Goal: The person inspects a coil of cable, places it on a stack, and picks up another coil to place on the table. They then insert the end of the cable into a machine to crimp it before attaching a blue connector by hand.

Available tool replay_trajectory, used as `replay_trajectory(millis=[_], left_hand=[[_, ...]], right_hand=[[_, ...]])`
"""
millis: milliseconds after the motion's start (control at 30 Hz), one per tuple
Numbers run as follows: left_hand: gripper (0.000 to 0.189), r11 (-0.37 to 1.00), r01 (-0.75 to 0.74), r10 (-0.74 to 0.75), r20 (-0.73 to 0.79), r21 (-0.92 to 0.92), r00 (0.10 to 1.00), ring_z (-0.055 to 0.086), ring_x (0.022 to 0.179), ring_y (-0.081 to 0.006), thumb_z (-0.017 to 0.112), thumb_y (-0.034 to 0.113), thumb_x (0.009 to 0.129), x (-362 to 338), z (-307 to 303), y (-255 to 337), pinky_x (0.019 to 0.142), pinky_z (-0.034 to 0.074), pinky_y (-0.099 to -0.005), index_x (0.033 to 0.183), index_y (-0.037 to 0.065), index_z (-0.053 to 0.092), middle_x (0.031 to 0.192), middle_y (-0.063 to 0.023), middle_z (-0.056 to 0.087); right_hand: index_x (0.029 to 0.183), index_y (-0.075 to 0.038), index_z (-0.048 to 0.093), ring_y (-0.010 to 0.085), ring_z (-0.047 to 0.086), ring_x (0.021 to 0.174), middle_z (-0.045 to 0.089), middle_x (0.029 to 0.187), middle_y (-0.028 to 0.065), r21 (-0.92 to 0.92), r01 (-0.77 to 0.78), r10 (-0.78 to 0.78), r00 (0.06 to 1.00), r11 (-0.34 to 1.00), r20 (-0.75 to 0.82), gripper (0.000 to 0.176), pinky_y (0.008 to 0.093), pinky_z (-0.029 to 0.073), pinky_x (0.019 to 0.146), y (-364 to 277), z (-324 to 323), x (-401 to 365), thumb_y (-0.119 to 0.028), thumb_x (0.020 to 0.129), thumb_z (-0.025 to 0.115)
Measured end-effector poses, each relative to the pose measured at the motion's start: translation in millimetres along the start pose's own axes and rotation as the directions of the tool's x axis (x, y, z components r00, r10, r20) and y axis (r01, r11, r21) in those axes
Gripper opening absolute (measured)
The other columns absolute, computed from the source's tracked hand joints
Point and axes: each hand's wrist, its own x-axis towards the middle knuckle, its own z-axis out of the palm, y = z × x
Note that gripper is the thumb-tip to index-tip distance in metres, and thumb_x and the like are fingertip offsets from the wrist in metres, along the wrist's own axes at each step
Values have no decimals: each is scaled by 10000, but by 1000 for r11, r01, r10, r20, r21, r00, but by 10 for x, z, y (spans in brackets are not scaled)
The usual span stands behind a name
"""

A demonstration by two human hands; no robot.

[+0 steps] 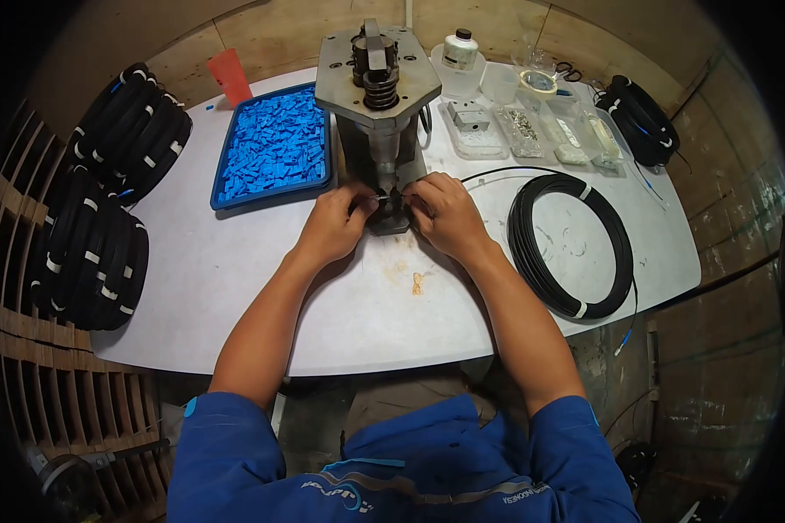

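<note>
A metal bench press (379, 87) stands upright at the middle of the table, a spring and lever on its top plate. My left hand (333, 225) is closed in a pinch at the left of the press's lower jaws; a small, thin, pale piece shows at its fingertips, too small to name. On the other side of the jaws, my right hand (449, 218) is closed around the end of a black cable (515, 168). This cable runs right to a tied black cable coil (521, 240) lying flat. The exact contact inside the jaws is hidden by my fingers.
Left of the press sits a blue tray (221, 202) full of small blue pieces, with a red cup (229, 78) behind. Stacked cable coils (92, 248) line the left edge. Back right are clear trays (521, 131), a bottle (460, 50), tape (538, 82) and another coil (641, 122).
</note>
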Motion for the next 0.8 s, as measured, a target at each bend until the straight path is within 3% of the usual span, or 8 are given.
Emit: replay_trajectory(millis=[800], left_hand=[[200,1000,3,-3,6,18,1000,720,904,-355,658,131,941,-3,10,-21,819,554,-407,1061,-26,692,964,-219,730]], right_hand=[[959,-74,683,316,637,926,656,942,89,9,-12,12,1000,1000,-4,166,413,493,845,5,3,1,-50,806,742]])
